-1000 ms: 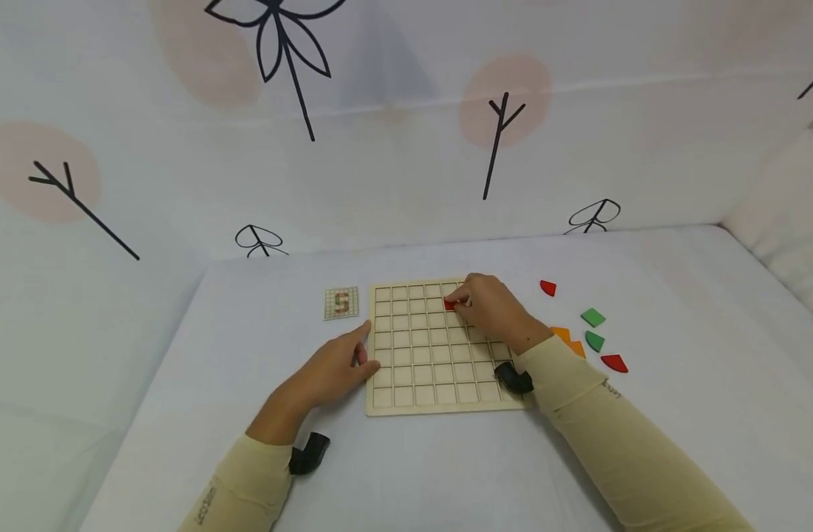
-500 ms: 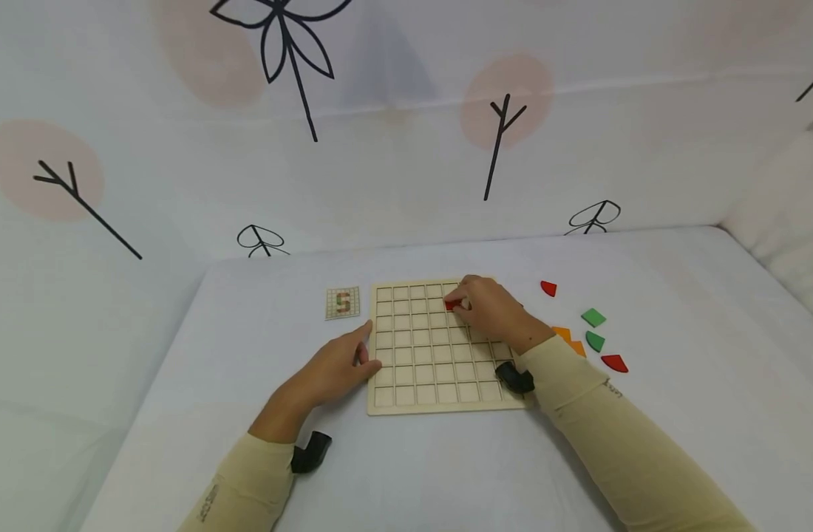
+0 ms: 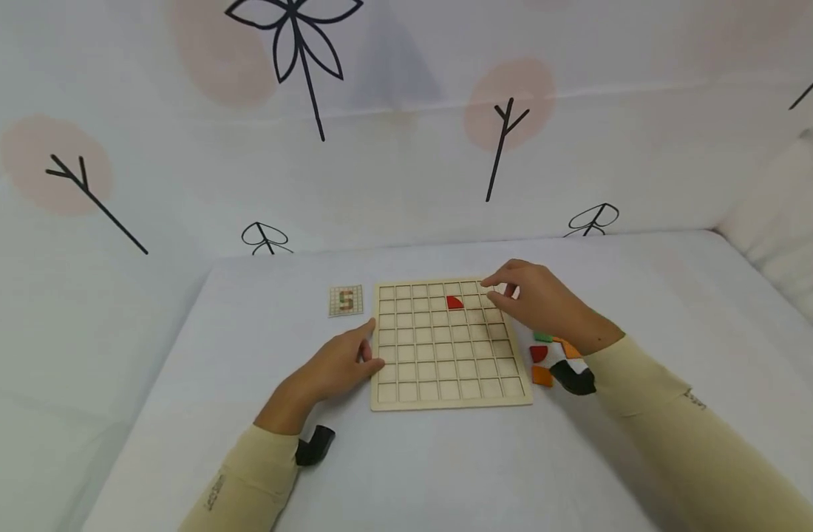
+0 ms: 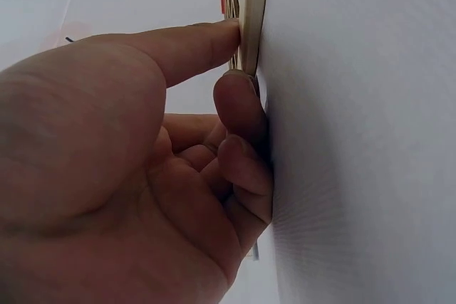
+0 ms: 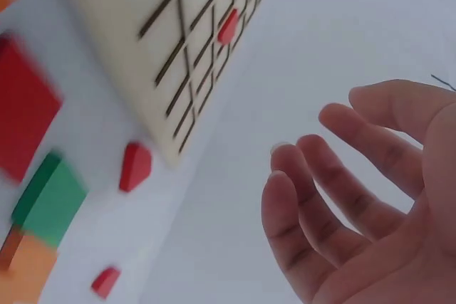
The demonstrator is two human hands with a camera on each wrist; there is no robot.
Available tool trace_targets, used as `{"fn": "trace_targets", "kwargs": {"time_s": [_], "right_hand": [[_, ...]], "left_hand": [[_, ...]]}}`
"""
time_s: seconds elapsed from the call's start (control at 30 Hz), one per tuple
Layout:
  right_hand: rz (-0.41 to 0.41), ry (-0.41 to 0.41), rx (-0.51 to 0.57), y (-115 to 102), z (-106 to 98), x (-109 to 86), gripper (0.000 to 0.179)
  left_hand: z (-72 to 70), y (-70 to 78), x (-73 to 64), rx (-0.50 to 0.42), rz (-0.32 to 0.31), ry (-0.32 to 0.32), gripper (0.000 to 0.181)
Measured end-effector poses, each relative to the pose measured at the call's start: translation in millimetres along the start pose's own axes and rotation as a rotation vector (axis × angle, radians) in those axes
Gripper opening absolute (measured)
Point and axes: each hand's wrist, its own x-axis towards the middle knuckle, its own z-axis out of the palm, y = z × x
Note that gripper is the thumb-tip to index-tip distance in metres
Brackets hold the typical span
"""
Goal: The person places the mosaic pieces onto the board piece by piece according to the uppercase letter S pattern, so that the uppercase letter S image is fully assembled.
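Note:
A pale wooden grid board [image 3: 413,355] lies flat on the white cloth. My left hand [image 3: 340,362] holds its left edge, the thumb on the rim and the other fingers bent beside it, as the left wrist view shows. One red quarter-circle tile [image 3: 454,302] sits in a cell of the second row from the back. Over the board's back right corner hovers my right hand [image 3: 546,295], apart from the tile; its fingers are loosely bent and hold nothing in the right wrist view.
Loose tiles lie right of the board, partly hidden by the right arm: a green one [image 3: 542,336], a red one [image 3: 538,353], an orange one [image 3: 542,376] and others. A small pattern card [image 3: 346,301] lies at the board's back left. Patterned cloth hangs behind.
My right hand has let go of the red tile, which stays in its cell, and has moved right and slightly up. The left hand keeps its place on the board.

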Motion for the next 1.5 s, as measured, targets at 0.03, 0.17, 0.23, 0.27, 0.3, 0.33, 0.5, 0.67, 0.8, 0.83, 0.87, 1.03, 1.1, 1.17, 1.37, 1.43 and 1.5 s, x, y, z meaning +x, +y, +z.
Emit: {"fn": "trace_targets", "kwargs": {"time_s": [0.03,0.17,0.23,0.27,0.3,0.33,0.5,0.67,0.8,0.83,0.87,1.03,1.1,1.17,1.37,1.43,1.5], "right_hand": [[0.004,0.007,-0.012,3.0,-1.2,-4.6,0.027],[0.016,0.028,-0.053,14.7,-3.1,-20.7,0.028],[0.013,0.034,-0.060,19.5,-3.1,-27.3,0.028],[0.016,0.033,-0.060,21.4,-3.3,-30.3,0.027],[0.019,0.033,-0.061,23.6,-3.5,-33.1,0.027],[0.026,0.027,-0.063,25.7,-3.9,-35.6,0.026],[0.105,-0.029,-0.088,35.8,-7.6,-45.8,0.023],[0.151,-0.096,-0.112,46.6,-9.0,-54.0,0.024],[0.166,-0.120,-0.119,54.4,-6.0,-60.7,0.026],[0.164,-0.119,-0.122,55.8,-4.9,-61.9,0.027],[0.161,-0.117,-0.123,57.1,-3.6,-63.0,0.027],[0.122,-0.097,-0.151,61.4,0.9,-66.1,0.028],[0.110,-0.095,-0.164,62.2,1.4,-65.8,0.028],[0.111,-0.099,-0.167,62.7,1.2,-65.3,0.029],[0.115,-0.096,-0.189,65.8,-1.5,-66.6,0.030],[0.115,-0.096,-0.189,66.9,-1.6,-66.9,0.030],[0.117,-0.098,-0.184,67.8,-1.0,-66.8,0.030]], "left_hand": [[-0.3,0.0,0.1,0.003,-0.001,-0.003,0.081],[-1.2,-0.6,-0.5,0.010,-0.014,-0.006,0.081],[-1.3,-1.5,-1.1,0.015,-0.023,-0.007,0.081],[-1.2,-2.1,-1.2,0.020,-0.025,-0.005,0.081],[-1.1,-2.6,-1.3,0.021,-0.027,-0.003,0.081],[-1.1,-3.0,-1.3,0.022,-0.028,-0.001,0.080],[-1.1,-3.8,-0.7,0.018,-0.018,0.005,0.080],[-2.0,-2.3,-0.9,0.007,-0.013,-0.005,0.081],[-2.4,-1.1,-0.8,0.006,-0.011,-0.010,0.081],[-2.4,-0.9,-0.7,0.009,-0.011,-0.010,0.081],[-2.5,-0.6,-0.7,0.010,-0.012,-0.009,0.081],[-2.3,0.0,-0.7,0.010,-0.014,0.000,0.081],[-2.1,0.0,-1.2,0.006,-0.020,0.002,0.081],[-1.6,-0.3,-1.5,0.006,-0.027,0.001,0.081],[-1.4,1.2,-1.1,-0.004,-0.016,0.001,0.081],[-1.4,1.8,-0.8,-0.007,-0.013,0.000,0.081],[-1.2,2.1,-0.7,-0.008,-0.014,-0.002,0.081]]}}
